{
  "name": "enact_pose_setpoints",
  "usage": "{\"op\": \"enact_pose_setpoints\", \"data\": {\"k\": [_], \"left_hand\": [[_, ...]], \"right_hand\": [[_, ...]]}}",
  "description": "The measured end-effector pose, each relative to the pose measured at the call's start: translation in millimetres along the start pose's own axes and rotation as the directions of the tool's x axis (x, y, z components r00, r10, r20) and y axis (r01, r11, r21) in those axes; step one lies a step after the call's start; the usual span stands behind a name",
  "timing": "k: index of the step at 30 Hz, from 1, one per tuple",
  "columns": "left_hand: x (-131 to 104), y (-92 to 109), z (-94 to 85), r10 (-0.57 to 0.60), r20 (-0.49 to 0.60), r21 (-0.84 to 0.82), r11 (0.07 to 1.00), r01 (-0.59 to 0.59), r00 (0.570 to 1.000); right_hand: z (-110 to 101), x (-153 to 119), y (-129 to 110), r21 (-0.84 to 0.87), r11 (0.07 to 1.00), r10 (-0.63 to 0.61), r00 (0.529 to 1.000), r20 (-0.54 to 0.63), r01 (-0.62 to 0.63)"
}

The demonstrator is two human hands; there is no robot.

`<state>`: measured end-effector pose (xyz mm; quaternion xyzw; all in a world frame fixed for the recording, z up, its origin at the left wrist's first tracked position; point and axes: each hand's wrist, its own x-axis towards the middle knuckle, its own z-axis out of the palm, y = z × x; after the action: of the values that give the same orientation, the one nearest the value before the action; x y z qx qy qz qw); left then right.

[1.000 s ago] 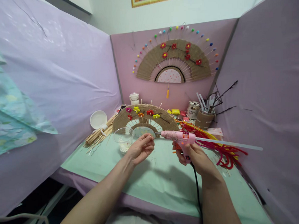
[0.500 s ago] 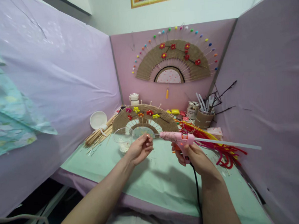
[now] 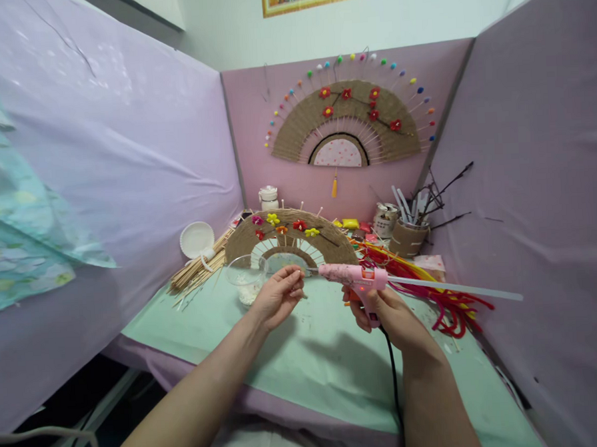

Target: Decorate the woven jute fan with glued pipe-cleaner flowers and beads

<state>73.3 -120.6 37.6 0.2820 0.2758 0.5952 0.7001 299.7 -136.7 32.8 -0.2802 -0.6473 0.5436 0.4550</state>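
Note:
My right hand (image 3: 383, 306) is wrapped round a pink hot glue gun (image 3: 354, 274), its nozzle pointing left. A long whitish glue stick (image 3: 456, 287) sticks out of the gun's back end. Just left of the nozzle, my left hand (image 3: 281, 296) is closed in a pinch; whatever sits between its fingertips is too small to make out. Beyond both hands stands a twine-covered fan (image 3: 329, 232) with red, yellow, orange and pink flowers. A clear plastic cup (image 3: 246, 289) with small white bits in it is beside my left hand.
Tied bamboo sticks (image 3: 201, 268) and a white round dish (image 3: 196, 239) lie at left. Red and yellow pipe cleaners (image 3: 442, 299) spread at right, before a holder (image 3: 408, 238) with glue sticks and twigs. A larger fan (image 3: 343, 121) hangs on the back panel. The gun's black cord (image 3: 392, 372) runs down toward me.
My left hand's fingers have turned and straightened slightly, the pinch now nearer the nozzle's level. The glue gun has hardly moved.

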Motion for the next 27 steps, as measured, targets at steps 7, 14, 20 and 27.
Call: {"op": "enact_pose_setpoints", "data": {"k": [7,14,20,27], "left_hand": [[-0.4,0.9,-2.5,-0.019,0.013,-0.049,0.999,0.019,1.0],[1.2,-2.5,-6.3,-0.014,0.051,-0.041,0.999,0.016,0.999],[0.0,-4.0,-7.5,-0.026,0.08,-0.03,0.999,0.029,0.996],[-1.7,-1.2,-5.8,-0.09,0.009,-0.107,0.99,0.09,0.996]], "right_hand": [[-0.2,-0.1,1.9,0.017,1.0,0.01,1.0,0.006,-0.01],[-0.2,0.1,1.8,0.01,1.0,-0.009,1.0,0.018,0.009],[0.2,-0.1,0.9,0.001,1.0,-0.005,1.0,0.029,0.005],[0.3,0.9,1.1,-0.002,1.0,0.002,1.0,0.026,-0.002]]}}
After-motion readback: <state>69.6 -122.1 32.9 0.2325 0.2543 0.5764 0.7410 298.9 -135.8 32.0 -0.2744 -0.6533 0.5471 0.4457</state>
